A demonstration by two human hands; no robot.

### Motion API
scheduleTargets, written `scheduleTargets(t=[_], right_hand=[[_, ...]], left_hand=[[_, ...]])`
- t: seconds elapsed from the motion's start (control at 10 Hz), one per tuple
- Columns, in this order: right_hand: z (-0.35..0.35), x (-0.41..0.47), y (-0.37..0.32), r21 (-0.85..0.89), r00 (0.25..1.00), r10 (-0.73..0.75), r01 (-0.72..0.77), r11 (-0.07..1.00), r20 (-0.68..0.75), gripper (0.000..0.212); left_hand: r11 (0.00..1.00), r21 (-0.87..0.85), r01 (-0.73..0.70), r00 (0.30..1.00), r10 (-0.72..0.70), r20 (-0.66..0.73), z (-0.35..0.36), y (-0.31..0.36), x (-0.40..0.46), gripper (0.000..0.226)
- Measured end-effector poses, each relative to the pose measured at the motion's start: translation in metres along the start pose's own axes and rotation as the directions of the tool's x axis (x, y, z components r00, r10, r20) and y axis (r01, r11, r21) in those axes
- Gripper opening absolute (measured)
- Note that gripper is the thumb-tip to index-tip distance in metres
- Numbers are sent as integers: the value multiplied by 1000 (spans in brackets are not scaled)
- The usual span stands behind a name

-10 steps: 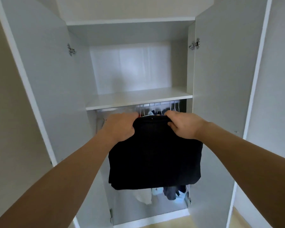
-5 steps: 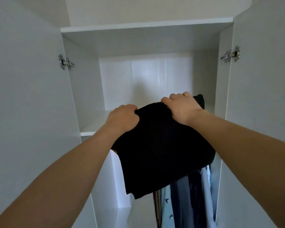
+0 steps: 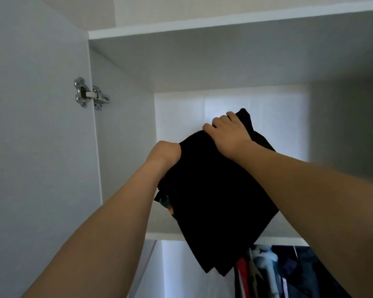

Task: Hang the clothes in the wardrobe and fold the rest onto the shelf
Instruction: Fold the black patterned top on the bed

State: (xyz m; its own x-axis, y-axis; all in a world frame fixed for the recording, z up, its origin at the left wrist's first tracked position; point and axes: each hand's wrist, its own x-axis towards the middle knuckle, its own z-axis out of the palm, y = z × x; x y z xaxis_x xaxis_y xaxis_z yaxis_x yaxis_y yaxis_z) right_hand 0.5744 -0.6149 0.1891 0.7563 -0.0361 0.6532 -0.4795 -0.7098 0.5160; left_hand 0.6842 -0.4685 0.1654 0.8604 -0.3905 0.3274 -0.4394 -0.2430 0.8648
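A folded black garment (image 3: 215, 201) is held up in front of the white wardrobe's upper compartment. My left hand (image 3: 165, 153) grips its top left edge, and my right hand (image 3: 228, 134) grips its top right edge, slightly higher and deeper in. A colourful print shows at the garment's left fold. Its lower part hangs past the front edge of the white shelf (image 3: 159, 235). Whether the fabric touches the shelf board is hidden by the garment itself.
Several clothes (image 3: 289, 274) hang below the shelf at the lower right. The open left door (image 3: 35, 147) with a metal hinge (image 3: 88, 94) stands close on the left. A second white board (image 3: 224, 24) closes the compartment from above.
Both hands lifted the black garment from below the shelf up to the level of the upper compartment and further in. The view tilted upward and moved closer to the wardrobe.
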Motion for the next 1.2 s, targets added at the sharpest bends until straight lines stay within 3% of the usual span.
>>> scheduleTargets(t=[0.2, 0.3, 0.4, 0.5, 0.6, 0.7, 0.8, 1.2], right_hand=[[69, 94, -28, 133, 998, -36, 42, 990, -53, 37], [112, 121, -51, 219, 999, -35, 32, 975, 7, 38], [152, 121, -74, 373, 971, 27, -117, 920, 237, 46], [199, 103, -96, 451, 755, 19, -411, 792, 656, 70], [220, 82, -105, 386, 566, -20, -534, 752, 824, 89], [217, 68, -110, 299, 538, 106, -610, 734, 836, 78], [213, 60, -113, 262, 508, 167, -666, 698, 845, 74], [236, 76, -118, 330, 564, 159, -664, 671, 810, 64]], left_hand=[[986, -103, 133, 991, -133, 6, 4, -31, 81, 23], [987, -33, 157, 987, -158, -29, 11, -57, 108, 38], [954, 212, 210, 977, -197, -78, 12, -97, 124, 41], [787, 556, 268, 952, -304, -30, 13, -138, 123, 41], [653, 723, 225, 948, -317, -9, 22, -151, 121, 52], [613, 788, -60, 991, -56, 119, 36, -138, 115, 52], [608, 756, -243, 938, -50, 342, 54, -139, 98, 54], [563, 795, -228, 942, -78, 326, 72, -175, 129, 59]])
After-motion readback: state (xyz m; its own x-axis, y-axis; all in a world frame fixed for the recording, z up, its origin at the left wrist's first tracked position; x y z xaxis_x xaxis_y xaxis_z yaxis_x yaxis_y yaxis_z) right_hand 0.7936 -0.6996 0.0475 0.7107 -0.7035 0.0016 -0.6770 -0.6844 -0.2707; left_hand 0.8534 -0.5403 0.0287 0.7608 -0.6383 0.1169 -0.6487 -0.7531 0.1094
